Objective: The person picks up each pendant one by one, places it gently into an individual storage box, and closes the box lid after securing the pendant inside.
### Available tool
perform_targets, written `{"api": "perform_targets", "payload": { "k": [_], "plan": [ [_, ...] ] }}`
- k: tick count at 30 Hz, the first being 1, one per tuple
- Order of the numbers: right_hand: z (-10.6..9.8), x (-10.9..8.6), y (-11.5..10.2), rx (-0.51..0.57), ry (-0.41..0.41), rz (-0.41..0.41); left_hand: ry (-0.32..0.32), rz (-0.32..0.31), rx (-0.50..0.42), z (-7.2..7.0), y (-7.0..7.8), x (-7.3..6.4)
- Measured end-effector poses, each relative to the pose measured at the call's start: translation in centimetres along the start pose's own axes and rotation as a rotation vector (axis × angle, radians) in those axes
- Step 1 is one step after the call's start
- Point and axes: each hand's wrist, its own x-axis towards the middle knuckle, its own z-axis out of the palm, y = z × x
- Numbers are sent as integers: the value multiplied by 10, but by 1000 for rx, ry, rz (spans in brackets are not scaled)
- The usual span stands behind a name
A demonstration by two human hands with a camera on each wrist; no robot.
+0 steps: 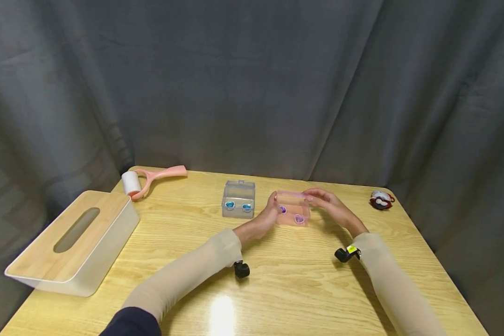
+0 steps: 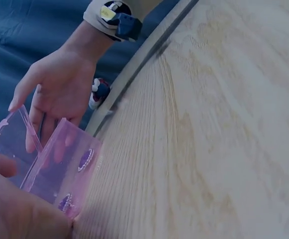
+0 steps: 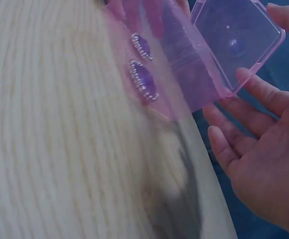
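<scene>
A small see-through pink box (image 1: 291, 217) with its hinged lid raised stands just right of the table's middle. My left hand (image 1: 265, 219) grips its left side; in the right wrist view its fingers show through the pink plastic. My right hand (image 1: 335, 209) is at the opposite side, thumb and forefinger pinching the edge of the lid (image 3: 236, 37), the other fingers loosely bent. On the box's front are two purple gems edged with small pale beads, a left one (image 1: 283, 209) and a right one (image 1: 299, 219).
Left of the hands stands a clear greyish box (image 1: 238, 213), lid up, with two blue gems. A pink-handled lint roller (image 1: 161, 173) and a wood-topped tissue box (image 1: 38, 254) lie farther left. A small red, white and black object (image 1: 381, 199) sits at the far right edge.
</scene>
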Motion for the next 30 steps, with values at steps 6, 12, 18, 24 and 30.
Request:
{"api": "perform_targets", "payload": {
  "k": [6,12,18,24,30],
  "plan": [
    [4,-3,2,3,0,-47,78,4,12,1,2,-1],
    [5,-5,7,29,-8,-108,138,33,9,2,3,2],
    [7,-5,14,65,-29,-134,112,19,64,2,2,1],
    [9,-6,19,78,-49,-113,68,14,113,1,0,-1],
    [14,-6,20,10,-2,-79,79,43,151,1,-3,2]
  ]
}}
